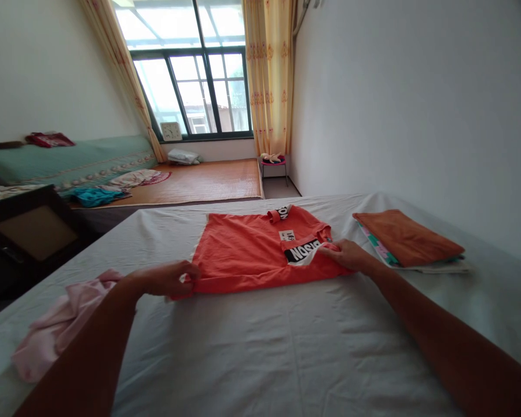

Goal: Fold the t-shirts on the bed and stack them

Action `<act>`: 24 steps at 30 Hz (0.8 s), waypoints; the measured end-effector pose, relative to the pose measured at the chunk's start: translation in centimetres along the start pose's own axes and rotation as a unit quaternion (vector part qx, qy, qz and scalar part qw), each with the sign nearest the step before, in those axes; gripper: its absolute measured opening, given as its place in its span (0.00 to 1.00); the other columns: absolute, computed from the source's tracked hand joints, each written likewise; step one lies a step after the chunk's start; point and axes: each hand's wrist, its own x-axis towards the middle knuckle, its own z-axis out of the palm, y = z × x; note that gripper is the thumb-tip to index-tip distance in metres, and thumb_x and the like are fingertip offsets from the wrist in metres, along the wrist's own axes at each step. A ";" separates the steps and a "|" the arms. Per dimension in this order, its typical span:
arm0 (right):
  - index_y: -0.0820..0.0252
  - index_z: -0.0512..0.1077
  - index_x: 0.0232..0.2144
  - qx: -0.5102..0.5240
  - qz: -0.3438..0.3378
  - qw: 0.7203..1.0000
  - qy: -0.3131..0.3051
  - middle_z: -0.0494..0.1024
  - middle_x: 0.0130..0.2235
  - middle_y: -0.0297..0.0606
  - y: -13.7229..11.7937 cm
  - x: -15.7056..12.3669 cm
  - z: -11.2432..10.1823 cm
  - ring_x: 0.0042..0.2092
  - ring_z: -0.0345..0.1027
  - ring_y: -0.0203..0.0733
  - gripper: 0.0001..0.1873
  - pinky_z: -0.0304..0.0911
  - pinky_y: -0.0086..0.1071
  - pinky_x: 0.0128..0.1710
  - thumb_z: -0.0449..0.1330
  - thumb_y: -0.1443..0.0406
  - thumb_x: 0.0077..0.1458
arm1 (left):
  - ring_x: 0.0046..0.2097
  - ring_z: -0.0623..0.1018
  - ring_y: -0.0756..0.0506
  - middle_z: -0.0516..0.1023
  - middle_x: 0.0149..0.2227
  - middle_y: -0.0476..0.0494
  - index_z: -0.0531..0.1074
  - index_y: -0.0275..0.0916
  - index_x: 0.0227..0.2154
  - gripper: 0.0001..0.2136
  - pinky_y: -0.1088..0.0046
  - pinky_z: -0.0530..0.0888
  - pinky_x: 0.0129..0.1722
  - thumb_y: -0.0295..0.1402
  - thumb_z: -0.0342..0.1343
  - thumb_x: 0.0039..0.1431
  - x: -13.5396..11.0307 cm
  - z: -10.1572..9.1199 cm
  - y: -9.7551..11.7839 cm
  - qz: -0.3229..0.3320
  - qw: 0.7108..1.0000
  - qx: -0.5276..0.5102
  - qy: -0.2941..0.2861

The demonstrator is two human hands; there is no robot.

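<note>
An orange T-shirt [238,243] with a black-and-white printed band lies sideways on the white sheet [260,347], its hem to the left and its collar to the right. Its near side is folded over in a long strip. My left hand [170,279] is closed on the near hem corner, thumb and fingers pinching the cloth. At the shoulder by the collar, my right hand [346,255] grips the shirt's near edge, with fingertips partly hidden in the fabric. A white patch of cloth shows beside those fingers.
Folded clothes [406,237], orange on top, lie at the right by the wall. Crumpled pink cloth [69,318] is at the left, partly behind my left forearm. Beyond are a mat-covered bed [217,179], a dark cabinet [30,243] and a small stool [274,163].
</note>
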 end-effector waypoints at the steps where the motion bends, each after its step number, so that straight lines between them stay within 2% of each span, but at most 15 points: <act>1: 0.60 0.69 0.19 0.041 -0.021 0.999 -0.011 0.71 0.21 0.34 -0.2 -0.1 0.1 0.27 0.65 0.40 0.26 0.56 0.29 0.25 0.54 0.44 0.50 | 0.32 0.70 0.48 0.72 0.29 0.49 0.71 0.38 0.26 0.11 0.76 0.68 0.34 0.41 0.52 0.49 -0.1 -0.3 -0.1 -0.003 0.999 -0.031 0.007; 3: 0.60 0.73 0.29 0.156 -0.047 0.986 -0.025 0.76 0.27 0.34 -0.8 -0.2 0.0 0.31 0.69 0.42 0.23 0.61 0.29 0.28 0.54 0.46 0.51 | 0.32 0.70 0.49 0.72 0.28 0.49 0.71 0.37 0.27 0.14 0.76 0.68 0.33 0.44 0.51 0.51 0.1 -0.9 -0.2 -0.004 0.993 -0.109 0.044; 5: 0.59 0.72 0.40 0.264 -0.051 0.963 0.003 0.78 0.33 0.35 -1.2 -0.2 -0.2 0.35 0.71 0.43 0.24 0.65 0.31 0.32 0.54 0.47 0.53 | 0.33 0.71 0.48 0.73 0.30 0.48 0.71 0.36 0.31 0.16 0.76 0.69 0.33 0.46 0.53 0.51 1.0 -1.0 -0.5 -0.014 0.969 -0.200 0.147; 6: 0.58 0.71 0.44 0.304 -0.047 0.951 0.037 0.79 0.35 0.36 -1.3 0.0 -0.2 0.37 0.71 0.43 0.24 0.67 0.32 0.34 0.54 0.48 0.53 | 0.34 0.72 0.48 0.73 0.31 0.47 0.71 0.36 0.34 0.18 0.76 0.69 0.33 0.47 0.55 0.50 1.8 -0.8 -0.7 -0.025 0.943 -0.254 0.214; 8: 0.57 0.69 0.48 0.349 -0.033 0.930 0.110 0.79 0.40 0.37 -1.1 0.5 -0.2 0.41 0.72 0.44 0.26 0.68 0.33 0.39 0.54 0.48 0.53 | 0.34 0.73 0.47 0.74 0.32 0.46 0.70 0.35 0.39 0.23 0.75 0.70 0.32 0.50 0.58 0.47 3.6 0.0 -1.4 -0.056 0.864 -0.373 0.332; 9: 0.57 0.68 0.49 0.355 -0.021 0.925 0.133 0.78 0.42 0.38 -0.8 0.8 -0.2 0.43 0.71 0.45 0.27 0.68 0.33 0.41 0.55 0.48 0.53 | 0.32 0.73 0.48 0.74 0.32 0.46 0.70 0.35 0.40 0.26 0.74 0.70 0.30 0.52 0.58 0.46 4.4 0.6 -1.8 -0.076 0.825 -0.431 0.359; 10: 0.57 0.68 0.49 0.355 -0.007 0.925 0.137 0.78 0.44 0.38 -0.4 1.0 -0.2 0.45 0.71 0.45 0.27 0.67 0.33 0.42 0.56 0.48 0.52 | 0.30 0.73 0.48 0.74 0.31 0.46 0.69 0.36 0.42 0.28 0.74 0.71 0.29 0.54 0.58 0.46 5.0 1.1 -2.2 -0.094 0.793 -0.482 0.360; 12: 0.58 0.68 0.49 0.349 0.019 0.932 0.097 0.77 0.47 0.41 0.5 1.1 -0.4 0.48 0.70 0.46 0.28 0.67 0.34 0.45 0.58 0.49 0.50 | 0.29 0.74 0.48 0.75 0.31 0.45 0.67 0.36 0.45 0.30 0.74 0.71 0.27 0.55 0.57 0.47 5.5 2.1 -2.9 -0.117 0.762 -0.550 0.320; 13: 0.59 0.68 0.49 0.343 0.034 0.936 0.064 0.77 0.47 0.42 1.0 0.9 -0.6 0.49 0.70 0.47 0.29 0.66 0.35 0.46 0.60 0.49 0.49 | 0.29 0.74 0.48 0.75 0.33 0.44 0.65 0.37 0.48 0.31 0.74 0.71 0.27 0.54 0.58 0.47 5.4 2.4 -3.2 -0.125 0.761 -0.564 0.294; 15: 0.59 0.69 0.48 0.324 0.067 0.943 0.018 0.77 0.47 0.44 1.8 0.2 -1.1 0.48 0.70 0.49 0.29 0.67 0.36 0.45 0.62 0.49 0.47 | 0.33 0.76 0.47 0.76 0.36 0.43 0.59 0.39 0.56 0.36 0.75 0.71 0.29 0.51 0.61 0.47 4.8 2.7 -3.4 -0.137 0.778 -0.552 0.268; 17: 0.59 0.71 0.44 0.285 0.086 0.955 0.007 0.78 0.45 0.45 2.3 -0.4 -1.4 0.46 0.72 0.50 0.28 0.68 0.36 0.42 0.64 0.50 0.44 | 0.35 0.76 0.47 0.75 0.38 0.43 0.51 0.40 0.61 0.42 0.75 0.71 0.30 0.47 0.64 0.45 4.2 2.8 -3.3 -0.146 0.811 -0.502 0.261; 20: 0.59 0.74 0.36 0.220 0.047 0.974 -0.004 0.80 0.40 0.43 2.5 -0.8 -1.2 0.42 0.72 0.51 0.21 0.68 0.36 0.39 0.62 0.50 0.45 | 0.36 0.76 0.45 0.75 0.37 0.43 0.48 0.39 0.63 0.46 0.72 0.71 0.33 0.46 0.64 0.44 4.1 3.0 -3.0 -0.148 0.870 -0.390 0.264; 22: 0.59 0.73 0.34 0.171 0.005 0.985 0.035 0.79 0.37 0.40 2.3 -0.6 -0.5 0.40 0.72 0.49 0.19 0.66 0.35 0.39 0.58 0.50 0.49 | 0.39 0.76 0.42 0.75 0.38 0.43 0.52 0.39 0.63 0.43 0.68 0.72 0.38 0.46 0.62 0.45 4.5 3.3 -2.9 -0.135 0.900 -0.312 0.273; 24: 0.58 0.72 0.34 0.119 -0.020 0.985 0.123 0.78 0.34 0.37 1.9 -0.4 0.2 0.38 0.70 0.46 0.18 0.64 0.35 0.40 0.55 0.51 0.53 | 0.43 0.75 0.40 0.75 0.42 0.41 0.56 0.39 0.61 0.38 0.65 0.72 0.42 0.45 0.60 0.47 5.1 3.6 -2.7 -0.107 0.916 -0.254 0.292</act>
